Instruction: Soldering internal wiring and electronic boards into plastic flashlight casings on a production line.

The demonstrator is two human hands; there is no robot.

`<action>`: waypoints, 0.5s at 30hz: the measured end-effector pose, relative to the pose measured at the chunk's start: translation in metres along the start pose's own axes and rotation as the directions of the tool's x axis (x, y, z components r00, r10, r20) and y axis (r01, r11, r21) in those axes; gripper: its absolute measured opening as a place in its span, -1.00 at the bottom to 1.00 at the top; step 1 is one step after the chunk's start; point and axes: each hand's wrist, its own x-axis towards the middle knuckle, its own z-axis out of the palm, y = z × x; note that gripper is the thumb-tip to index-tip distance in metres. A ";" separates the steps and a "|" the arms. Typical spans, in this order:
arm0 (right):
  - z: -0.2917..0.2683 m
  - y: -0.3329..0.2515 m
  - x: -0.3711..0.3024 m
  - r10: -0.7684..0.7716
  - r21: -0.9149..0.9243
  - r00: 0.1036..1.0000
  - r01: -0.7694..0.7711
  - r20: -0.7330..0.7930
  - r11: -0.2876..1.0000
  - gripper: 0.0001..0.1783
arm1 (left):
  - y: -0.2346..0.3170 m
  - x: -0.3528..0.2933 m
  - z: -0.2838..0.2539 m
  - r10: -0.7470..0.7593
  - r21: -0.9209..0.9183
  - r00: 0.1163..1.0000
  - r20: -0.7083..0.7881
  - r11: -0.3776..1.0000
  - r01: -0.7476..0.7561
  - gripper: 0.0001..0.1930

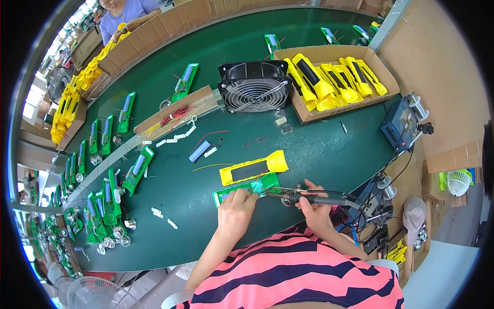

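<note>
Left hand [236, 212], fingertips bunched, being held against long green plastic housing [268, 182] near front edge of dark-green tabletop [190, 234]; anything pinched cannot be told. Black-handled, metal-tipped soldering iron [330, 200] being gripped in right hand [316, 207], fingers partly curled.

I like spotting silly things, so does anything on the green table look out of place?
Maybe the blue cylinder: it lies loose and slanted on the table, while many like it sit in green shells.
</note>
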 end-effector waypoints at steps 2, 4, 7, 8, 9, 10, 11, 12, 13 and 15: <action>0.000 0.001 0.000 -0.003 0.000 1.000 0.003 0.015 1.000 -0.76 | 0.000 0.001 -0.002 0.002 -0.004 1.000 0.010 1.000 -0.002 -0.80; 0.001 0.002 0.000 0.017 0.015 1.000 -0.017 -0.005 1.000 -0.77 | 0.001 0.001 -0.003 0.003 -0.004 1.000 0.014 1.000 -0.002 -0.80; 0.008 -0.001 -0.002 0.072 0.105 0.992 -0.061 -0.101 0.993 -0.78 | 0.000 0.001 -0.001 0.006 -0.001 1.000 0.016 1.000 -0.006 -0.81; 0.008 0.000 -0.001 0.072 0.106 0.992 -0.062 -0.101 0.992 -0.78 | 0.000 0.001 -0.001 0.006 -0.001 1.000 0.016 1.000 -0.006 -0.81; 0.008 0.001 0.000 0.021 0.063 0.997 -0.016 -0.073 0.998 -0.79 | 0.000 0.001 -0.001 0.005 0.002 1.000 0.019 1.000 -0.005 -0.81; 0.007 0.002 0.000 -0.029 0.023 0.999 0.030 -0.042 0.999 -0.79 | 0.000 0.001 -0.001 0.002 0.005 1.000 0.022 1.000 -0.002 -0.81; 0.006 0.003 0.000 -0.028 0.023 0.999 0.029 -0.042 0.999 -0.79 | 0.000 0.001 -0.002 0.002 0.005 1.000 0.022 1.000 -0.002 -0.81; 0.005 0.005 0.000 -0.026 0.009 0.999 0.027 -0.033 1.000 -0.79 | 0.000 0.001 -0.002 0.004 0.004 1.000 0.021 1.000 -0.004 -0.81; 0.004 0.005 0.000 -0.025 -0.007 0.999 0.025 -0.024 1.000 -0.79 | 0.000 0.002 -0.002 0.006 0.003 1.000 0.019 1.000 -0.006 -0.81; 0.002 0.005 0.000 -0.040 -0.025 0.999 0.039 -0.006 0.999 -0.79 | 0.000 0.002 -0.002 0.007 -0.002 1.000 0.016 1.000 -0.007 -0.81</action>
